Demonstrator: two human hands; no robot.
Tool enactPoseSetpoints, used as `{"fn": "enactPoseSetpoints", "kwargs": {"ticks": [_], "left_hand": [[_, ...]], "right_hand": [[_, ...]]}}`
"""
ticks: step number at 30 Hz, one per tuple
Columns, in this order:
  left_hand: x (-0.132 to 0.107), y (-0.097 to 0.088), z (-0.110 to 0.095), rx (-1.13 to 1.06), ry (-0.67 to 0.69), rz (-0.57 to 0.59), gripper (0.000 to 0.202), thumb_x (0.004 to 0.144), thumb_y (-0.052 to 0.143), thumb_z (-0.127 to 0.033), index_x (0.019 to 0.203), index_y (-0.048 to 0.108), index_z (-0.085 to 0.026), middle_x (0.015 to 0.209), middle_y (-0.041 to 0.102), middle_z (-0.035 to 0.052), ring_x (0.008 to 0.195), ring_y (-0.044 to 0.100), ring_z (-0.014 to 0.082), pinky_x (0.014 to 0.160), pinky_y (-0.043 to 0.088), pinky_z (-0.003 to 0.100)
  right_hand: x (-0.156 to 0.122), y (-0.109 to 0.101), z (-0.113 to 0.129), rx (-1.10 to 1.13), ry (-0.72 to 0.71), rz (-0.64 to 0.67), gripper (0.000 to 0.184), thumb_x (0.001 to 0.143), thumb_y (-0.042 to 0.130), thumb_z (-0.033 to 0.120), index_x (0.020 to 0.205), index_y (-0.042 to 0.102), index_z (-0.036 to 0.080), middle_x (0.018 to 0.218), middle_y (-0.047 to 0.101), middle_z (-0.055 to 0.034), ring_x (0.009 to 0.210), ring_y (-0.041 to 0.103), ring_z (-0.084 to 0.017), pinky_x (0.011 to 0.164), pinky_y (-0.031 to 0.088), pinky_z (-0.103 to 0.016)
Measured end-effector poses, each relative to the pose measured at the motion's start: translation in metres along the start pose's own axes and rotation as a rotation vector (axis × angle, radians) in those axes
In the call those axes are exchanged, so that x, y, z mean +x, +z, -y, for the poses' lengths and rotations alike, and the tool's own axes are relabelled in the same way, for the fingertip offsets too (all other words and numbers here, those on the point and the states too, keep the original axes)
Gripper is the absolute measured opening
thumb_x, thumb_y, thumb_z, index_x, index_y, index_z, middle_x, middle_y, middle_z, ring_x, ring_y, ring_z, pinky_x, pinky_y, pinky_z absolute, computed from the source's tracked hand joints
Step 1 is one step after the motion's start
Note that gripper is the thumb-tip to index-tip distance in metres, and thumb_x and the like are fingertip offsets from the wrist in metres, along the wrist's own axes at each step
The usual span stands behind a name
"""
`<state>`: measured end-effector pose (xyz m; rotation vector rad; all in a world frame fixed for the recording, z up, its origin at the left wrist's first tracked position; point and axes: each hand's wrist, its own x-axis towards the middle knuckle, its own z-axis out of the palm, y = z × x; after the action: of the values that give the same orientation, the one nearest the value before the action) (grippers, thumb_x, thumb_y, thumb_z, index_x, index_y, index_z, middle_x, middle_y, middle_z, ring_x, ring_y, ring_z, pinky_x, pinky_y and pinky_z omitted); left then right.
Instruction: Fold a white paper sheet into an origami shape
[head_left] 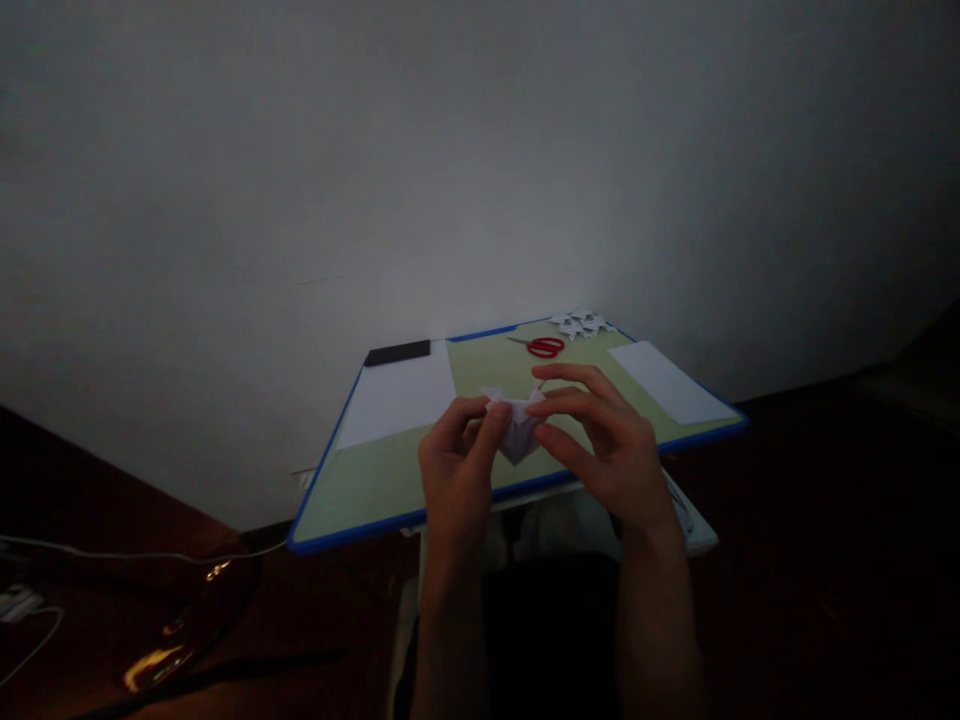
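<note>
Both of my hands hold a small folded white paper piece above the near edge of a green board with a blue rim. My left hand pinches its left side between thumb and fingers. My right hand pinches its right side, with the upper fingers stretched out over it. The paper shows pointed corners at the top and a point at the bottom.
Red-handled scissors lie at the far side of the board. Several small folded paper pieces sit at the far right corner. White sheets lie at left and right. A pale wall stands behind. Cables trail on the dark floor at left.
</note>
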<state>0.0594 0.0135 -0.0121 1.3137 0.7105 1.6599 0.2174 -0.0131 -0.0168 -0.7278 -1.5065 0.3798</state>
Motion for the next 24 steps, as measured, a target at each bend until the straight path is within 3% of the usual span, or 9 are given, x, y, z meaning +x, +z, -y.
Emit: {"fn": "enactPoseSetpoints", "kwargs": {"ticks": [9,15,24], "left_hand": [[-0.003,0.002,-0.005,0.166,0.01,-0.054,0.031,0.089,0.085,-0.047,0.088,0.074,-0.018,0.078,0.078,0.0029,0.07,0.072,0.0161,0.064,0.056,0.024],[-0.003,0.001,-0.003,0.183,-0.017,-0.085,0.026,0.087,0.086,-0.043,0.087,0.077,-0.018,0.08,0.081,0.0042,0.07,0.073,0.0162,0.064,0.055,0.024],[-0.001,-0.001,-0.002,0.058,-0.25,-0.018,0.021,0.079,0.09,-0.036,0.079,0.081,-0.017,0.07,0.079,0.0034,0.057,0.066,0.0132,0.054,0.047,0.022]], "right_hand": [[0.001,0.001,-0.001,-0.072,-0.042,0.063,0.01,0.097,0.079,0.022,0.104,0.078,0.029,0.136,0.066,-0.0065,0.107,0.073,-0.021,0.1,0.061,-0.045],[-0.002,-0.007,-0.003,-0.079,-0.04,0.12,0.009,0.096,0.08,0.024,0.103,0.078,0.03,0.138,0.064,-0.0065,0.115,0.07,-0.024,0.105,0.06,-0.047],[-0.004,-0.013,-0.01,0.035,0.009,0.194,0.002,0.098,0.078,0.03,0.096,0.078,0.029,0.133,0.068,-0.0066,0.134,0.064,-0.028,0.116,0.054,-0.055]]}}
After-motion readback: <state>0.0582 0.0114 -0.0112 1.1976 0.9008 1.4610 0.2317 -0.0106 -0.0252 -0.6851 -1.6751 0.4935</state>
